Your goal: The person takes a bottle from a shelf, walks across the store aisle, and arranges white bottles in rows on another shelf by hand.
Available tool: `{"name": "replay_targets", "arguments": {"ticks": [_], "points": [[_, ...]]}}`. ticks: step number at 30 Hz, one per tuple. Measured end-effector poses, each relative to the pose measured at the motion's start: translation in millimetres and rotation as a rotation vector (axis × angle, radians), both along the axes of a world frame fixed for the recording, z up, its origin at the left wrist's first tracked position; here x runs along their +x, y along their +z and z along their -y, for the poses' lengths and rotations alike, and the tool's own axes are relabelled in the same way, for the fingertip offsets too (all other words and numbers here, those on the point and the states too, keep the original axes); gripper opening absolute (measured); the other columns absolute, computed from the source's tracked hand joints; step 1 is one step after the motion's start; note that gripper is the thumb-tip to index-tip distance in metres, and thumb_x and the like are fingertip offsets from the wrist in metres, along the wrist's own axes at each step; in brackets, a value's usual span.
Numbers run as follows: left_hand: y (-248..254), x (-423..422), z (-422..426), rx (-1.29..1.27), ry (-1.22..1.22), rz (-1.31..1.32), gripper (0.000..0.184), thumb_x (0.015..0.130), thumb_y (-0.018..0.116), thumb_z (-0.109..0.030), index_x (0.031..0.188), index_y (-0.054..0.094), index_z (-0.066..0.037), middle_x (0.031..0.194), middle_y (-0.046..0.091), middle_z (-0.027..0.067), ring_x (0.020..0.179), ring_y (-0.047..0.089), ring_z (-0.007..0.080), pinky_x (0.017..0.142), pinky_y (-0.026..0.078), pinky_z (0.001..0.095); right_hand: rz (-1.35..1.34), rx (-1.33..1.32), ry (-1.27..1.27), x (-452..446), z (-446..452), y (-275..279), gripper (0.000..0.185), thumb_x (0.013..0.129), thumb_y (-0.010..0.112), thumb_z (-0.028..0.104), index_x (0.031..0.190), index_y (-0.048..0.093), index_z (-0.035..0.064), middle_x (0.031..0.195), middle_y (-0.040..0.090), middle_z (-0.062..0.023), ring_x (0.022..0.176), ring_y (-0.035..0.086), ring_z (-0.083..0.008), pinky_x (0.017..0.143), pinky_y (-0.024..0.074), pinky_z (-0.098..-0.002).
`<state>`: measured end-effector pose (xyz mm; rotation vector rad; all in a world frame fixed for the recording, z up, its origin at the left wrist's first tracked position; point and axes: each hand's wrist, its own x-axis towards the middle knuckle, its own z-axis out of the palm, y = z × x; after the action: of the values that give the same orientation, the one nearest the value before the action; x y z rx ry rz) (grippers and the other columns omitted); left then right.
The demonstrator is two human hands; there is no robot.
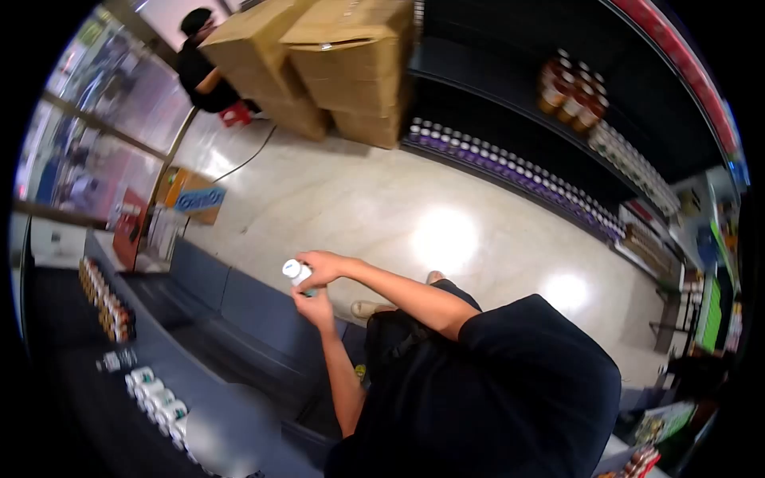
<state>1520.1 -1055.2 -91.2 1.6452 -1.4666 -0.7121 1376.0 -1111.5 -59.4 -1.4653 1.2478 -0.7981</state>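
Note:
A small white bottle with a white cap (296,272) is held between my two hands, near the middle of the head view. My right hand (322,268) wraps its fingers round the bottle from the upper right side. Just below, my left hand (313,306) is closed against the bottle's lower end. The bottle is tilted, its cap pointing up and left. Part of its label is hidden by my fingers. Beneath my hands lies a grey-blue shelf unit (255,307).
White bottles (159,398) and brown bottles (103,299) stand on the left shelf. Across the floor (358,207) are tall cardboard boxes (347,72), a black shelf (478,72) with purple bottles (510,163), and a seated person (203,68). An open carton (191,195) lies at left.

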Motion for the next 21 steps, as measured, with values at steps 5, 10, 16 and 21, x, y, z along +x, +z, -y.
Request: {"name": "replay_targets", "arguments": {"ticks": [5,10,16,21], "points": [[-58,-122,-72,0.223,-0.353,0.001,0.062,0.075,0.090,-0.030,0.119,0.061,0.002,0.108,0.070,0.0234,0.098,0.069,0.0392,0.089,0.052,0.0463,-0.034,0.273,-0.203,-155,-77,-76,0.058,0.078,0.085,0.047,0.117,0.072,0.0054,0.112,0.074,-0.0146,0.104,0.070,-0.0276,0.089,0.0548,-0.0379],[-64,-205,-124,0.354,-0.737,0.096,0.068,0.073,0.091,-0.032,0.123,0.058,-0.001,0.108,0.071,0.0234,0.099,0.069,0.0402,0.088,0.053,0.0482,-0.026,0.308,-0.493,-269,-205,-121,0.056,0.080,0.084,0.047,0.113,0.073,0.0027,0.103,0.073,-0.0131,0.094,0.069,-0.0251,0.084,0.0545,-0.0366],[-104,-283,-148,0.503,-1.406,0.182,0.084,0.071,0.092,-0.035,0.136,0.051,-0.002,0.110,0.071,0.0211,0.111,0.068,0.0364,0.095,0.052,0.0446,0.327,0.740,-0.765,-327,-374,-158,0.070,0.084,0.077,0.062,0.116,0.069,0.0002,0.098,0.069,-0.0090,0.087,0.064,-0.0161,0.073,0.0548,-0.0331],[-121,-376,-163,0.848,-1.837,0.570,0.087,0.076,0.090,-0.045,0.141,0.053,0.001,0.128,0.066,0.0222,0.121,0.064,0.0320,0.105,0.048,0.0391,0.586,0.867,-1.000,-328,-453,-174,0.069,0.091,0.066,0.066,0.110,0.068,0.0002,0.095,0.064,-0.0076,0.076,0.057,-0.0163,0.065,0.0519,-0.0321]]}}
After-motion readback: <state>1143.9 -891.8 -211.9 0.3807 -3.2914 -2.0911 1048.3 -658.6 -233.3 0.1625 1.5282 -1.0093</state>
